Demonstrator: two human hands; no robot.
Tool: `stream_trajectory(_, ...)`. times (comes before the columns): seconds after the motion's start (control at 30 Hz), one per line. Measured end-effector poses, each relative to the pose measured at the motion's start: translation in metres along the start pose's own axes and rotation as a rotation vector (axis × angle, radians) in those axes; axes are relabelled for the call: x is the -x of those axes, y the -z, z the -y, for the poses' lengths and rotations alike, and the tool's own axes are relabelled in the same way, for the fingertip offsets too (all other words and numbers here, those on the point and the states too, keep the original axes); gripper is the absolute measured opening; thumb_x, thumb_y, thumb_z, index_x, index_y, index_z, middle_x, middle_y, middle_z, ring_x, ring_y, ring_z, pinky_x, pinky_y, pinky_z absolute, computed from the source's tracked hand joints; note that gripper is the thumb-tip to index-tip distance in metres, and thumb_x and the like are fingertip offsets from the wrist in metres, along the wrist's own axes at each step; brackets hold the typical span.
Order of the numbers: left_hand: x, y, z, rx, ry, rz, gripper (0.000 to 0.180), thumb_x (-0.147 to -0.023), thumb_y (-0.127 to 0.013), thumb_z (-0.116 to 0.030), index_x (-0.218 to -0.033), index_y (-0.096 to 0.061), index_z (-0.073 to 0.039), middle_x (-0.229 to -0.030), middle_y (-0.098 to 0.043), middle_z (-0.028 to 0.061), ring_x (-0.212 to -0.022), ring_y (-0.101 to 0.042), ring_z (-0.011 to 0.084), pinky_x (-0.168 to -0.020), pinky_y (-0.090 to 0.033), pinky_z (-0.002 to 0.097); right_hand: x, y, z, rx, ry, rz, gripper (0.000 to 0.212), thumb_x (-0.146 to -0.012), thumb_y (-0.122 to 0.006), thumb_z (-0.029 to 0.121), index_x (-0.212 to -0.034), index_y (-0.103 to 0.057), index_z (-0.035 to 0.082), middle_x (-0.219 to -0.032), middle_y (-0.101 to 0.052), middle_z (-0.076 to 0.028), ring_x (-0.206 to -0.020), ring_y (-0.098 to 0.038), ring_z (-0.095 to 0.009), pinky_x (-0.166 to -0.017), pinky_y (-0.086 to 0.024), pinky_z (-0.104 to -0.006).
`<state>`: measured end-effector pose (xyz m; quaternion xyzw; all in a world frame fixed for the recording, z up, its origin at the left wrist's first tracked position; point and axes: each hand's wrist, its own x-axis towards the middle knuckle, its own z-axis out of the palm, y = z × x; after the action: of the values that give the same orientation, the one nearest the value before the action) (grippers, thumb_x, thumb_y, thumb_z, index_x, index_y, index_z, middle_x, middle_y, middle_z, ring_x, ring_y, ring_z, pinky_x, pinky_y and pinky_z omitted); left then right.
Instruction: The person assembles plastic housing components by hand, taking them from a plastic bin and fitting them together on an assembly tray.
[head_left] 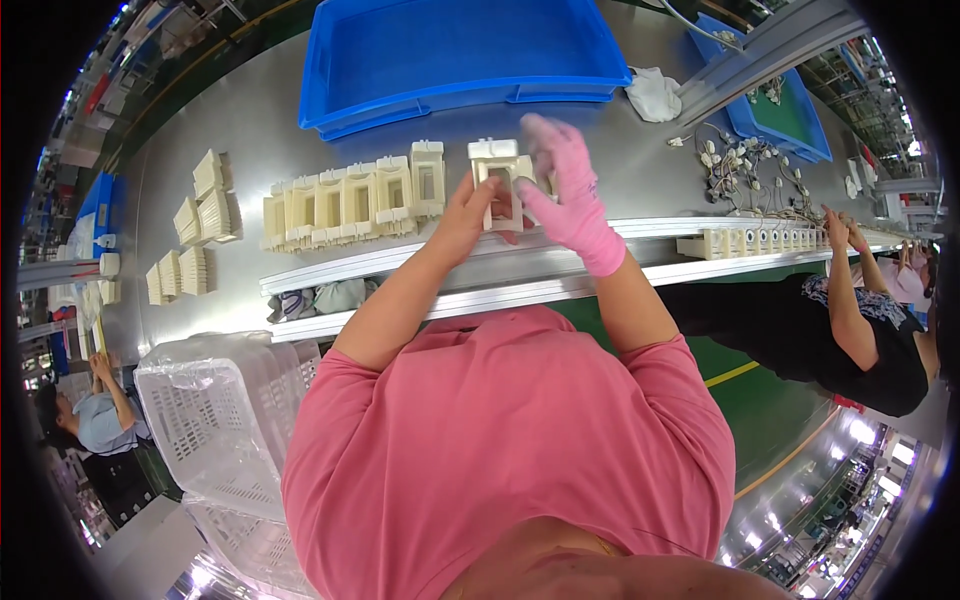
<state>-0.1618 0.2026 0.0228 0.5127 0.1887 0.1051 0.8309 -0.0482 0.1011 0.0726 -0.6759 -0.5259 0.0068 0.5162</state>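
My bare left hand (460, 225) grips a cream rectangular plastic frame (494, 160) with a white top edge, held upright above the metal table. My right hand (572, 205), in a pink glove, is just right of the frame. Its fingers are spread and partly blurred by motion; its thumb points at the frame, and I cannot tell if it touches. Part of another cream piece shows between the frame and the glove. Left of my left hand, a row of similar cream frames (330, 207) stands on the table.
Beyond my hands sits a large blue bin (465, 95). Stacks of ribbed cream pieces (214, 216) lie at left. A white cloth (655, 95) and tangled wires (745, 170) are at right, near a co-worker's hands (843, 230). White baskets (190, 370) stand lower left.
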Motion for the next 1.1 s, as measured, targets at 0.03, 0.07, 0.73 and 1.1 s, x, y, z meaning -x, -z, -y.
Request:
stream_trajectory(0.03,0.001,-0.004,-0.002,0.052,0.037,0.025,0.036,-0.087,-0.046,-0.029,-0.114,-0.038,-0.007,-0.089,-0.054,0.0093,-0.081,-0.056,0.019,-0.045,-0.048,0.0288,-0.002,0.003,-0.003,0.003,-0.003,-0.002,0.055,-0.069,-0.057,0.008,-0.121,-0.041,0.004,-0.096,-0.053,-0.01,-0.08,-0.05,-0.011,-0.067,-0.042,-0.0254)
stream_trajectory(0.07,0.003,-0.006,-0.005,0.052,0.04,0.03,0.036,-0.087,-0.046,-0.029,-0.114,-0.038,-0.007,-0.089,-0.054,0.0093,-0.081,-0.056,0.019,-0.045,-0.048,0.0288,-0.003,0.007,-0.005,-0.138,0.028,0.103,0.058,-0.067,-0.058,0.011,-0.121,-0.041,0.003,-0.104,-0.05,-0.011,-0.086,-0.049,-0.012,-0.073,-0.041,-0.0266)
stream_trajectory(0.73,-0.102,0.134,-0.021,-1.517,-0.106,-0.044,0.027,-0.071,-0.058,-0.011,-0.097,-0.052,-0.01,-0.093,-0.054,0.0112,-0.087,-0.052,0.027,-0.075,-0.04,0.0359,0.008,0.02,-0.116,0.763,-0.538,0.542,0.029,-0.074,-0.054,0.027,-0.091,-0.047,0.005,-0.09,-0.058,-0.013,-0.091,-0.055,-0.029,-0.076,-0.042,-0.0394)
stream_trajectory(1.1,-0.042,0.084,-0.025,-0.14,0.144,-0.28,0.023,-0.085,-0.045,-0.023,-0.099,-0.051,-0.005,-0.09,-0.055,0.0044,-0.08,-0.054,0.016,-0.068,-0.046,0.0303,-0.013,0.011,-0.109,0.448,-0.54,0.484,0.032,-0.071,-0.059,0.026,-0.089,-0.049,0.002,-0.078,-0.058,-0.014,-0.073,-0.057,-0.023,-0.065,-0.046,-0.0336)
